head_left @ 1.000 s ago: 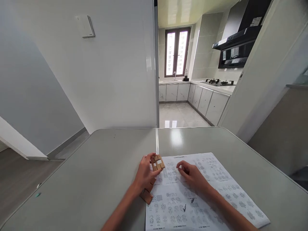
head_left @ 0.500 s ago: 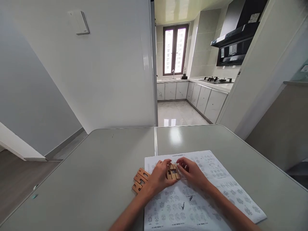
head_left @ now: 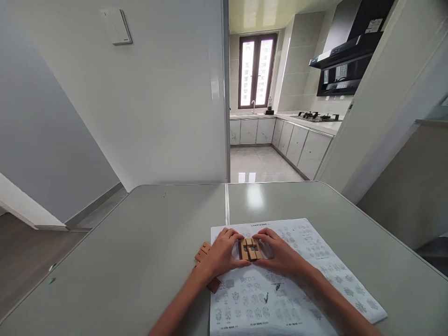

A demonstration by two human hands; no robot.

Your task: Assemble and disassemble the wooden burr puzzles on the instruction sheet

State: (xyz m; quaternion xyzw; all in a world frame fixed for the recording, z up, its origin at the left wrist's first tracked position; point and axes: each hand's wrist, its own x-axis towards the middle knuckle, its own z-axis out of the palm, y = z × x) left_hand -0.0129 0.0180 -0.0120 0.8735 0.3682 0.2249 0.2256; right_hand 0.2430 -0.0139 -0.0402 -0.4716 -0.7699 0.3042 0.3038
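Observation:
Between my two hands lies a small square group of notched wooden puzzle blocks (head_left: pixel 251 255), set side by side on the printed sheet (head_left: pixel 241 322). My left hand (head_left: pixel 222 254) grips its left side, fingertips at the far edge and thumb at the near edge. Opposite it, my right hand (head_left: pixel 280 253) holds the right side in the same way. Beside my left hand are loose numbered wooden blocks (head_left: pixel 201 255), one marked 2, partly covered by the hand. Another wooden block end (head_left: pixel 213 285) shows below my left wrist; the rest of it is hidden.
The sheet carries rows of small printed diagrams and a dark tick mark (head_left: pixel 266 297). It rests on a grey-green table (head_left: pixel 140 261) with a seam down its middle. A small green bit (head_left: pixel 52 280) sits by the left table edge. Beyond is a kitchen doorway.
My right thumb and fingers have closed onto the right side of the block group. My left hand has shifted slightly left, covering more of the loose blocks, which have been displaced.

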